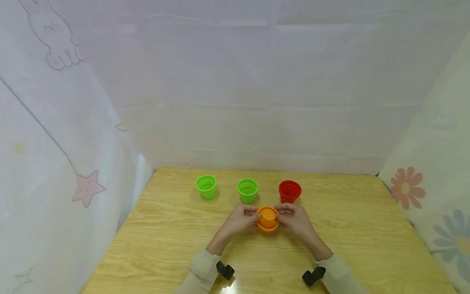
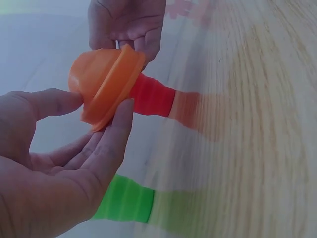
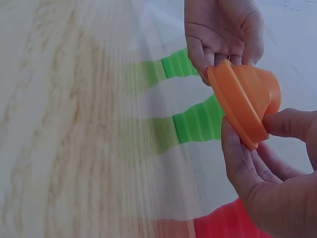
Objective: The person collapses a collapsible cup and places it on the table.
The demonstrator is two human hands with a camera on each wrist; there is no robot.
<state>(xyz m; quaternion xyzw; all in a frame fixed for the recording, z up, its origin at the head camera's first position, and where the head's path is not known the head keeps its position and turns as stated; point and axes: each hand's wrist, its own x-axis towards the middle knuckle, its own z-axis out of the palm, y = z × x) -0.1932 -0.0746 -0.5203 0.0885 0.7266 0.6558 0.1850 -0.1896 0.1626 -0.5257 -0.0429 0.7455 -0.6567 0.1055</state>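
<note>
An orange collapsible cup (image 1: 268,218), partly folded, is held between both hands above the table, its base side turned toward the head camera. My left hand (image 1: 240,221) pinches its left edge, thumb on the base side and fingers under the rim. On the opposite edge my right hand (image 1: 295,220) pinches it the same way. In the left wrist view the orange cup (image 2: 106,87) is tilted, and the right wrist view shows its rim and folded wall (image 3: 242,101). Just beyond the hands stands a red cup (image 1: 289,191), upright and extended.
Two green cups, one at the left (image 1: 207,187) and one in the middle (image 1: 247,190), stand upright in a row with the red one. The wooden table (image 1: 165,241) ends at a pale cloth backdrop (image 1: 257,102), with printed cloth on both sides.
</note>
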